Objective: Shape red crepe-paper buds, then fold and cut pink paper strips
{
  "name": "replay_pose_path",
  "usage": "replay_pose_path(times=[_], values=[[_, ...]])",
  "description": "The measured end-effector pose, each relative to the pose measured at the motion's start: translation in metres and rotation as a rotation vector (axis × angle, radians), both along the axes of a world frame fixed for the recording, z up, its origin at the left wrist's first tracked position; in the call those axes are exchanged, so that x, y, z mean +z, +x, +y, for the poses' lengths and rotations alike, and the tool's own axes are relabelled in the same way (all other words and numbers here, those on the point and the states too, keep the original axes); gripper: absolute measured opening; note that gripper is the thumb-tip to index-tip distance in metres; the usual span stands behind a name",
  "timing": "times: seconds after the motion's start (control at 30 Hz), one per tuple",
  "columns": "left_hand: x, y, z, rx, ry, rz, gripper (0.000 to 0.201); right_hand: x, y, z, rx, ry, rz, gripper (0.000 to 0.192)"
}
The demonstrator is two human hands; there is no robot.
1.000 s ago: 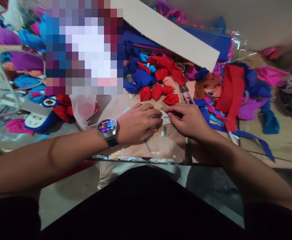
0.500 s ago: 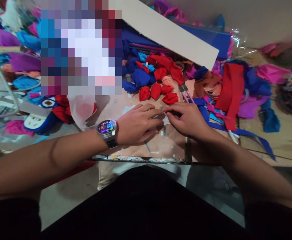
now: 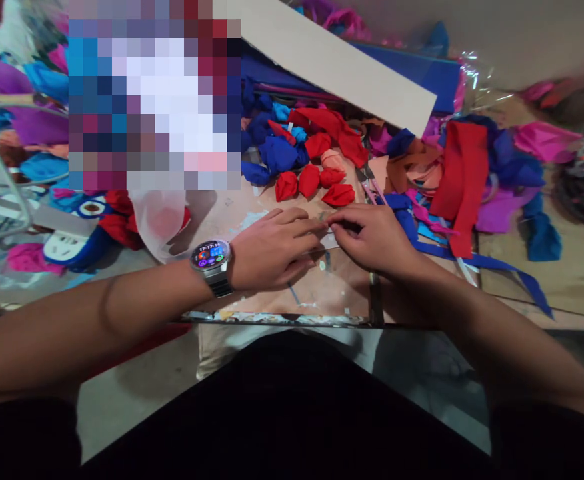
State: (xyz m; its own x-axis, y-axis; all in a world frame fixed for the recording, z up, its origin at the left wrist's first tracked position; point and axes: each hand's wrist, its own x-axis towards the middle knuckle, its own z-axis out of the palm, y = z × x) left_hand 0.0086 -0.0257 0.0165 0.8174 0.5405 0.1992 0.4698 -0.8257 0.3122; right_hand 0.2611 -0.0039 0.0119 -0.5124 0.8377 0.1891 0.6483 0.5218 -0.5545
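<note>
My left hand point(image 3: 275, 248), a watch point(image 3: 211, 255) on its wrist, lies palm down on a small pale strip of paper point(image 3: 330, 240) on the work board point(image 3: 317, 293). My right hand point(image 3: 375, 237) pinches the same strip from the right, fingertips meeting the left hand's. Just beyond the fingers sit several crumpled red paper balls point(image 3: 312, 181) and blue paper balls point(image 3: 279, 155).
A long pale cardboard strip point(image 3: 342, 67) lies diagonally at the back. A folded red cloth-like sheet point(image 3: 462, 180), blue ribbon point(image 3: 492, 267) and purple and orange scraps lie to the right. Scissors point(image 3: 372, 187) rest by the red balls. A clear plastic bag point(image 3: 159, 217) sits left.
Both hands stay on the strip with only slight finger movement. The view has shifted a little.
</note>
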Motion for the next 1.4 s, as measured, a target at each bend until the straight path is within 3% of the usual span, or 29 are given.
replay_pose_path(times=[0.37, 0.8, 1.4], values=[[0.0005, 0.0005, -0.0009, 0.044, -0.004, 0.021, 0.030, 0.0009, 0.0001, 0.0011, -0.056, -0.086, 0.045, 0.024], [0.0002, -0.0014, -0.0005, 0.035, 0.001, 0.020, 0.032, 0.0018, 0.0011, 0.0025, 0.038, -0.078, 0.051, 0.024], [0.0021, 0.0000, -0.0022, 0.039, 0.000, 0.011, 0.026, 0.0036, 0.0000, 0.0001, 0.046, -0.087, 0.028, 0.021]])
